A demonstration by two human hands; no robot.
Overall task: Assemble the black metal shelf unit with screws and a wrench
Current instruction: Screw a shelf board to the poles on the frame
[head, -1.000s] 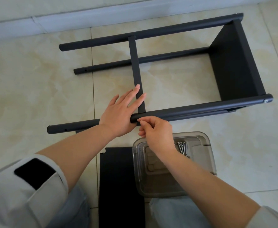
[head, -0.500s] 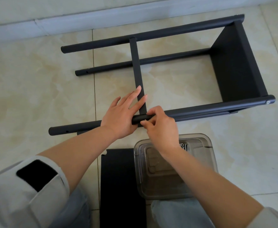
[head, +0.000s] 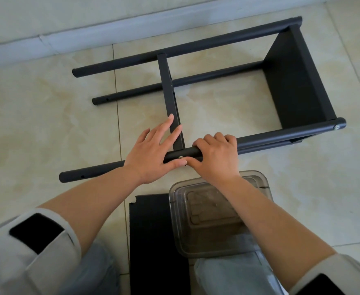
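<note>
Since a second ago the right hand (head: 216,158) has curled over the near pole (head: 281,136) beside a seated screw (head: 181,157), left hand (head: 153,152) flat, fingers spread, bracing the middle shelf (head: 168,92); end shelf (head: 296,81) fitted, spare panel (head: 151,241) remaining.

We see open floor (head: 36,128) left of the frame; near us, the plastic box (head: 213,222) and black panel (head: 153,241) crowd the approach.
</note>
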